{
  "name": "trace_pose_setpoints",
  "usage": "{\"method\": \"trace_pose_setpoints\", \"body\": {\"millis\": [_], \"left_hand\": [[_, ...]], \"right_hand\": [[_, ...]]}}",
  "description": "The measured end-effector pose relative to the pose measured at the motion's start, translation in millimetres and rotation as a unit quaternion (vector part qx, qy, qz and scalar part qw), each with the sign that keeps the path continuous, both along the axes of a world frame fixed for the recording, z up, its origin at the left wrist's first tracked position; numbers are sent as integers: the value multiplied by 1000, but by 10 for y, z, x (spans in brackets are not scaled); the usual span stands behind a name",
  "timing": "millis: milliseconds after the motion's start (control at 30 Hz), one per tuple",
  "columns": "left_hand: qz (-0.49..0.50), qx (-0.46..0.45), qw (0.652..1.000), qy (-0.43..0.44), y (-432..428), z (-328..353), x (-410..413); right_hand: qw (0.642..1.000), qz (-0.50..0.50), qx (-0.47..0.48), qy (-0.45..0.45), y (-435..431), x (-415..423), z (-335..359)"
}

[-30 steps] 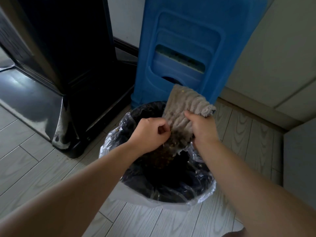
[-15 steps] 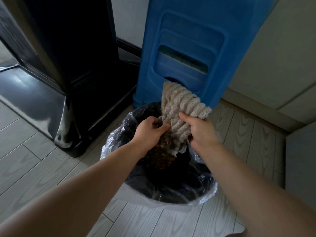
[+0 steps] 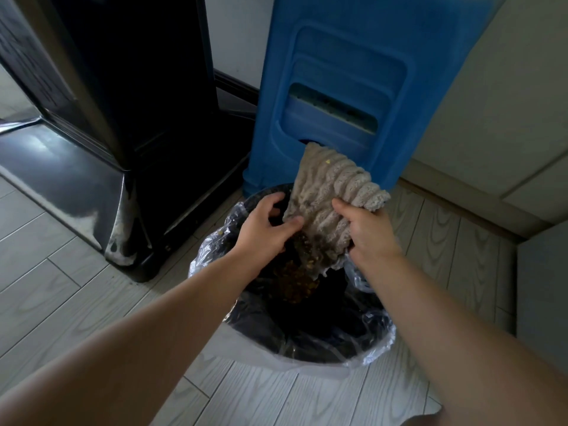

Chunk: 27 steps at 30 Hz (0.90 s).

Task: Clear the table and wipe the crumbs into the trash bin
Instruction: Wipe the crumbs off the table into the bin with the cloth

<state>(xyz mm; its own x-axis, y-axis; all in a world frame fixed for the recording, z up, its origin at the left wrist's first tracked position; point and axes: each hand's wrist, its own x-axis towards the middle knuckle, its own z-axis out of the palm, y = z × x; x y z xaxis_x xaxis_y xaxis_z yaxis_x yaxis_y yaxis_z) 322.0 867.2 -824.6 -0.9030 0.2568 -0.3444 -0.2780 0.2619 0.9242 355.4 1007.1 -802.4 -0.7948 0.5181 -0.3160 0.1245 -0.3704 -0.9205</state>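
A grey ribbed cloth (image 3: 329, 192) hangs tilted over the trash bin (image 3: 276, 362), which is lined with a clear plastic bag. My right hand (image 3: 367, 232) grips the cloth's right side. At the cloth's lower left edge, my left hand (image 3: 266, 227) has its thumb on the fabric and its fingers spread apart. Brown crumbs (image 3: 296, 279) cling to the cloth's lower end and lie inside the bin below it.
A blue plastic stool (image 3: 353, 72) stands right behind the bin. A tall black glossy appliance (image 3: 101, 118) stands to the left. Pale cabinet fronts (image 3: 498, 112) run along the right. The floor is light wood-look tile (image 3: 61, 290).
My left hand has gone from a closed pinch on the cloth to spread fingers at its edge. The cloth has been raised slightly over the bin.
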Motion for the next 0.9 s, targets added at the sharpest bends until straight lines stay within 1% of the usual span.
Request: {"method": "trace_pose_setpoints", "body": {"millis": [67,167,267,400,567,667,700,733,833,900], "left_hand": [[-37,-18,997,61,16,12,16],[-26,-60,995,78,11,9,23],[-43,-48,996,65,-16,13,7],[-66,3,998,7,-24,20,10],[-51,68,995,-59,-60,53,7],[-18,58,997,-58,-102,77,3],[-6,33,999,-32,-107,74,1],[4,-6,1000,15,-111,57,-4],[6,-105,979,174,-98,51,18],[-33,-113,968,220,-60,45,44]], "right_hand": [[1000,3,12,-3,-64,-1,-11],[999,1,33,-8,-73,14,-17],[998,-17,57,-22,-18,28,7],[996,-35,78,-34,3,16,2],[996,-46,58,-42,26,-8,-26],[996,-64,58,-36,63,-28,-29],[995,-69,59,-36,74,-33,-27],[995,-71,59,-37,80,-36,-25],[996,-65,60,-32,60,-36,-14],[996,-55,57,-26,24,-38,-18]]}}
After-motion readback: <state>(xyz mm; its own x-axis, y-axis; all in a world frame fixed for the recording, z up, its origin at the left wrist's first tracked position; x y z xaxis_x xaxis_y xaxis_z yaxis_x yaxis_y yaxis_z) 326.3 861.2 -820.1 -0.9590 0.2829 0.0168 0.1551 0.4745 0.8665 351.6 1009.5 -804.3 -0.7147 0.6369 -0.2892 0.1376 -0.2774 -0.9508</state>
